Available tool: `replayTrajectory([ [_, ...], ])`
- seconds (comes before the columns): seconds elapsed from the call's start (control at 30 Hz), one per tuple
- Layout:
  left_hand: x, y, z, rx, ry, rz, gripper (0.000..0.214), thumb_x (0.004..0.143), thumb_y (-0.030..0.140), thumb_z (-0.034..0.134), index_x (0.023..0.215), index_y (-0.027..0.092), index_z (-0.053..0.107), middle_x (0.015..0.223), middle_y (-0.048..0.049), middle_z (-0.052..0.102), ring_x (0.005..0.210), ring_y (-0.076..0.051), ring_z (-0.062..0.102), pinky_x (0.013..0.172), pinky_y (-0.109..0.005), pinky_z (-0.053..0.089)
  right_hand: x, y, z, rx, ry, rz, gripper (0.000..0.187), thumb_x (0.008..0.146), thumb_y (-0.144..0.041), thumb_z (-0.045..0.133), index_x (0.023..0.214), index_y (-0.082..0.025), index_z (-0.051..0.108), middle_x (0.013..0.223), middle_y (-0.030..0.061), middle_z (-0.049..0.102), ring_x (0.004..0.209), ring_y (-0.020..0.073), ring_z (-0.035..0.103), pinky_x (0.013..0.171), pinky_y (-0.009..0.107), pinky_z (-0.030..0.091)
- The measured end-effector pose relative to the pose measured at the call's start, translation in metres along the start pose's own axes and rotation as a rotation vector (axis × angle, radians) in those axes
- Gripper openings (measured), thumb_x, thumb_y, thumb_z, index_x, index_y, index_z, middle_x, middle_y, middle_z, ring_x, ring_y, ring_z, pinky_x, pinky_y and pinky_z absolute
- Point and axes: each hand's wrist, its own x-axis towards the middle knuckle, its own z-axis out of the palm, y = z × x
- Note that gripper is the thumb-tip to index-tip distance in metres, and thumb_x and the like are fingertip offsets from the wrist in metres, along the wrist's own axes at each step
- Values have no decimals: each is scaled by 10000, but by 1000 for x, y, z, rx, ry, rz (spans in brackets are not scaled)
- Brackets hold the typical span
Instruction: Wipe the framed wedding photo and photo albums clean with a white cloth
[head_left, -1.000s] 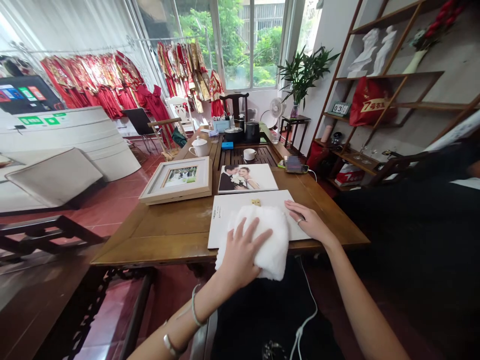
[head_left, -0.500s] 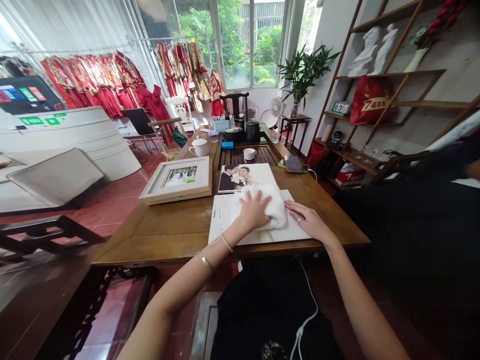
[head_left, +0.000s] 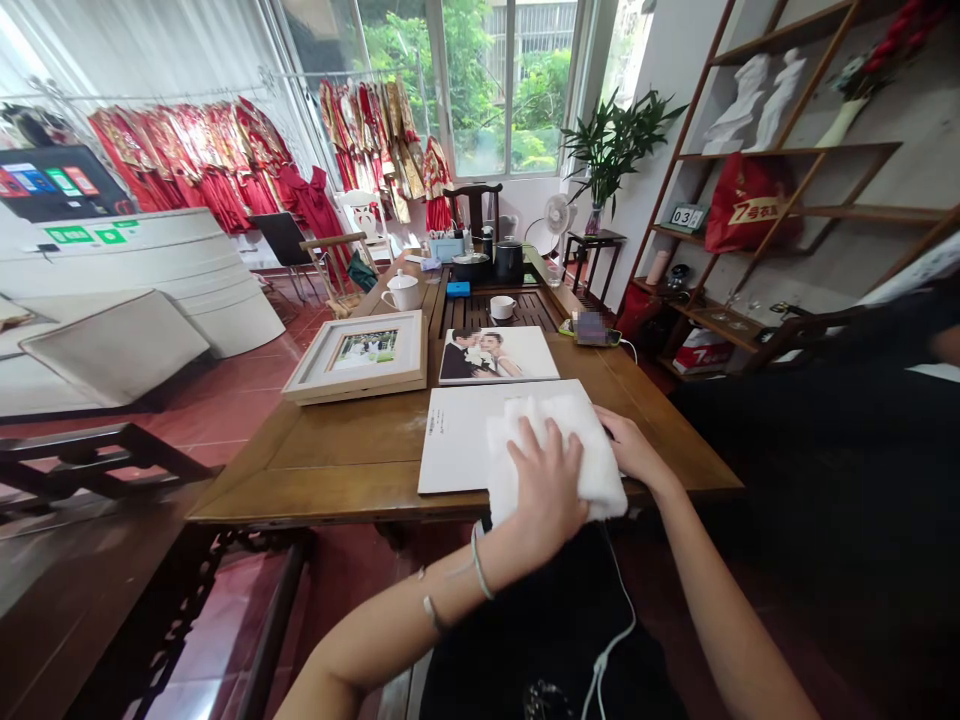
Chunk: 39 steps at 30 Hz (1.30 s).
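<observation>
My left hand presses a folded white towel with its fingers curled into the pile. The towel lies over the right part of a white photo board and hangs past its near edge. Small dark print runs down the board's left side. My right hand grips the board at its right edge, its fingers partly hidden behind the towel. Just beyond lies a second board, a couple's wedding photo. To the left, a pale wooden picture frame rests on the wooden table.
Farther back are a white lidded cup, a white teacup on a slatted tea tray and a small blue box. A phone with a cable lies at the right. A person in dark clothing is close on my right.
My left hand has drawn the towel toward me and to the right, over the near edge. My right hand has shifted slightly right to the board's edge.
</observation>
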Motion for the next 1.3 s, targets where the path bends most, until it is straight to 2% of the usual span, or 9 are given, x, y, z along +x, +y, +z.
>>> replayTrajectory([
  [0.07,-17,3,5,5,15,42,878,717,518,673,1452,224,294,1543,-162,205,1373,-528,106,987,-687,309,0,2,0,27,5,11,450,760,-189,562,1194,-254,663,1324,48,602,1254,267,536,1069,434,416],
  [0.17,-33,-8,8,-31,3,118,907,684,477,702,1458,262,282,1563,-126,177,1392,-487,97,1014,-668,304,-1,6,2,55,20,6,418,763,-188,568,1161,-246,682,1304,63,616,1252,254,540,1086,441,396],
  [0.33,-28,-41,-6,-120,-39,197,771,703,345,651,1414,353,353,1547,-18,260,1394,-375,203,1017,-555,384,0,9,3,32,18,-9,436,768,-156,532,1171,-239,676,1308,64,612,1261,239,532,1104,447,377],
  [0.53,10,-62,-21,-107,-77,108,663,757,276,575,1391,364,404,1516,-2,330,1371,-348,285,990,-539,424,2,4,5,-55,30,5,370,852,-234,486,1169,-242,678,1309,58,612,1247,252,544,1097,459,392],
  [0.7,48,-69,-22,-29,-84,74,607,795,271,575,1380,344,428,1495,-25,357,1346,-378,301,968,-578,420,2,2,5,-90,37,16,346,872,-266,497,1158,-220,685,1320,77,601,1252,266,538,1103,460,388],
  [0.83,74,-67,-12,31,-43,118,600,816,235,550,1392,335,414,1501,-34,342,1325,-415,295,963,-618,396,2,3,4,-84,16,15,362,874,-248,488,1190,-229,664,1337,62,591,1259,260,531,1096,453,394],
  [0.97,95,-65,-3,49,20,150,575,834,174,494,1385,325,428,1483,-44,366,1288,-408,331,944,-613,406,2,4,5,-91,15,37,355,874,-256,489,1177,-227,674,1317,70,607,1256,281,532,1087,468,400],
  [1.17,132,-74,-3,13,-26,239,599,848,116,449,1374,401,434,1508,9,343,1335,-375,281,994,-606,358,1,2,4,-117,2,16,363,882,-258,475,1186,-210,668,1313,74,609,1257,269,532,1098,444,391],
  [1.3,142,-77,-3,3,-44,293,600,856,107,428,1358,433,452,1507,39,353,1348,-356,266,1006,-613,340,1,1,3,-117,1,29,361,883,-274,477,1181,-207,671,1307,77,614,1254,275,535,1095,459,391],
])
